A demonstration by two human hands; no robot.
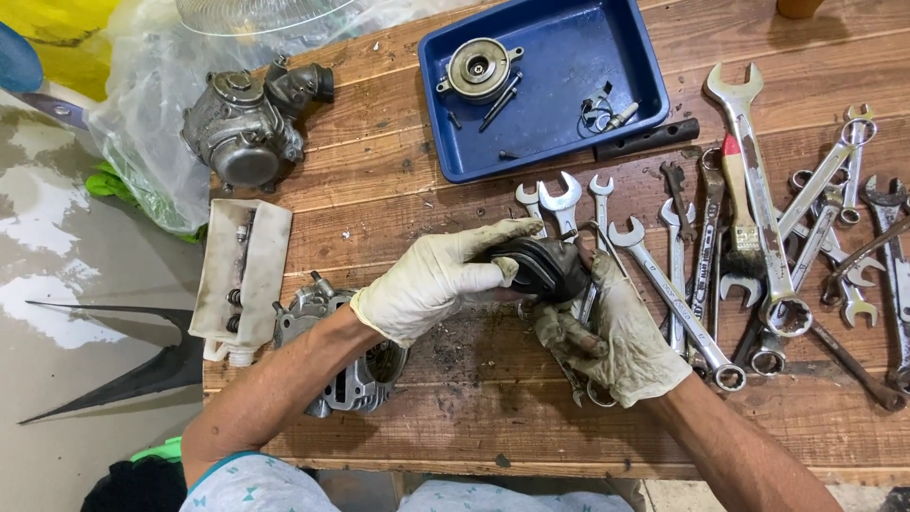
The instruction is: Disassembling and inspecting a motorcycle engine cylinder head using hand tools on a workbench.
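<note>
Both hands wear dirty pale gloves and hold one dark rounded engine part (540, 267) above the wooden bench (445, 199). My left hand (431, 278) grips it from the left, thumb and fingers laid over its top. My right hand (611, 327) cups it from below and the right. The part hovers over the near ends of a row of spanners (569, 204). Its underside is hidden by the gloves.
A blue tray (569, 52) at the back holds a round metal cover, bolts and a clip. Many spanners (768, 228) and a brush lie at the right. A cylinder block (327, 327), a cut white container (242, 270) and an engine casing (246, 123) lie at the left.
</note>
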